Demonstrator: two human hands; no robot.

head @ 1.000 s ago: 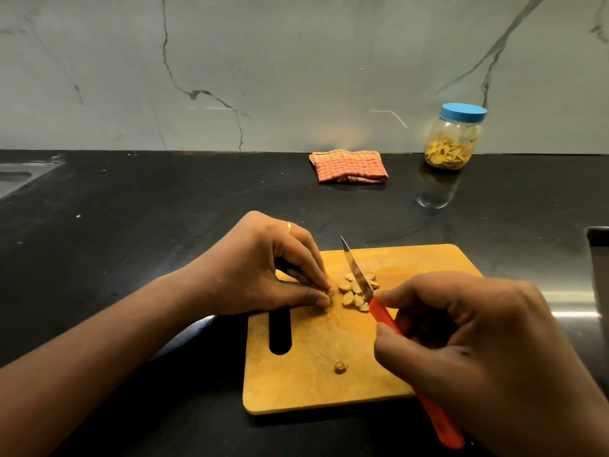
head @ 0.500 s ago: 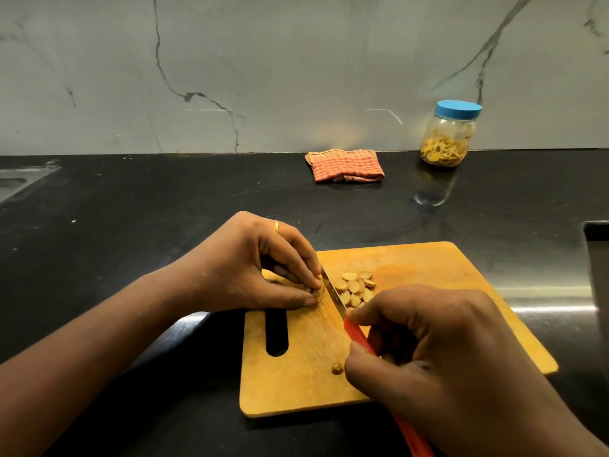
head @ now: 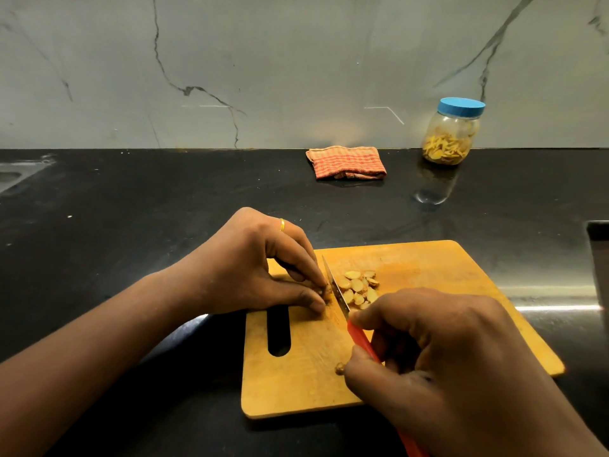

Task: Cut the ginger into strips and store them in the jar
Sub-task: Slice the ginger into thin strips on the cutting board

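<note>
Ginger [head: 326,292] pinched by left hand [head: 253,268], seemingly against knife [head: 336,289] gripped by right hand [head: 445,364].

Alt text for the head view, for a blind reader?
The left hand pins a ginger piece on a cutting board while the right hand slices it with a red-handled knife; cut slices lie beside the blade. A lidded jar stands behind.

A folded orange checked cloth [head: 346,162] lies on the black counter [head: 131,209] at upper centre, near the grey veined wall [head: 296,61]; a sink [head: 13,174] corner shows far left.
</note>
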